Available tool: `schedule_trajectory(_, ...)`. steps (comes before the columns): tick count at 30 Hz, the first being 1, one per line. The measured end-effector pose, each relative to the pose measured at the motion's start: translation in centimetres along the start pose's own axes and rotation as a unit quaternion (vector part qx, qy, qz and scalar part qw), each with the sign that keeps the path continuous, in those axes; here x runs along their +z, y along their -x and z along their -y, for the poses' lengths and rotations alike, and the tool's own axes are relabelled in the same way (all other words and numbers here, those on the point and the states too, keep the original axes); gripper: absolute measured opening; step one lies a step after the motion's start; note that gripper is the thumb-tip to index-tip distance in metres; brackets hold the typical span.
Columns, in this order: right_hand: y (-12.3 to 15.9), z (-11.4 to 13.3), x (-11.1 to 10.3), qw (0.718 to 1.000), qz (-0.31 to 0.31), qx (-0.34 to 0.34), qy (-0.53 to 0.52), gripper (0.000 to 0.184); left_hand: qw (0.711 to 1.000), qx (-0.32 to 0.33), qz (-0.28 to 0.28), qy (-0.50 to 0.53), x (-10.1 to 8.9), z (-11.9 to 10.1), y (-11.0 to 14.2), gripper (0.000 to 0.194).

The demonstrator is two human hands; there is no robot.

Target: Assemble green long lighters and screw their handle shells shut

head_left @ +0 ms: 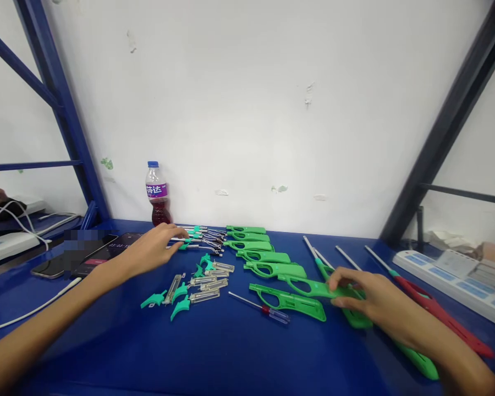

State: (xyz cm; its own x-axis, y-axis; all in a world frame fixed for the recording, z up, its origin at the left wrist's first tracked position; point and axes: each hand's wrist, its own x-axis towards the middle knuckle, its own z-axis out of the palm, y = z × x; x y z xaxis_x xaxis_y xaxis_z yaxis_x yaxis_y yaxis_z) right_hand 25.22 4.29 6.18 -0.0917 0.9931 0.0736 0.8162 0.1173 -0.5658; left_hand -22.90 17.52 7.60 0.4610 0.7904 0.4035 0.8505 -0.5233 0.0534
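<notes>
My left hand point(152, 247) reaches to the back of the blue table point(214, 352), its fingertips closed on a thin metal rod with a green tip point(190, 240) in a small pile of such parts. My right hand point(365, 294) lies on a green plastic lighter shell point(309, 287), fingers curled over it. A row of several green shells point(256, 247) runs back toward the wall. Green triggers with clear tubes point(190, 286) lie in the middle. A small red-handled screwdriver point(264, 308) lies in front of them.
A drink bottle point(157, 192) stands by the wall. Phones point(86, 253) and white cables point(28, 313) lie at the left. Long assembled lighters, green point(416, 357) and red point(437, 313), lie at the right beside a white power strip point(449, 280). Blue frame posts flank the table.
</notes>
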Motion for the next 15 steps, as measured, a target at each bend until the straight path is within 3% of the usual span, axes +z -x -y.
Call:
schedule_trajectory(6,-0.1,-1.0,-0.3,1.0,-0.005,0.02,0.014,0.015,0.998,0.006,0.063,-0.012,2.8,2.4,-1.1,0.03)
schedule_trajectory(11,-1.0,0.5,0.4,0.999,-0.013,0.01,0.042,0.025,0.996,0.018,0.091,-0.012,3.7,3.2,-0.8,0.031)
schedule_trajectory(15,-1.1,2.4,2.0,0.999,0.037,0.001,0.037,0.034,0.995,0.025,0.097,-0.007,4.1,3.8,-0.8,0.031)
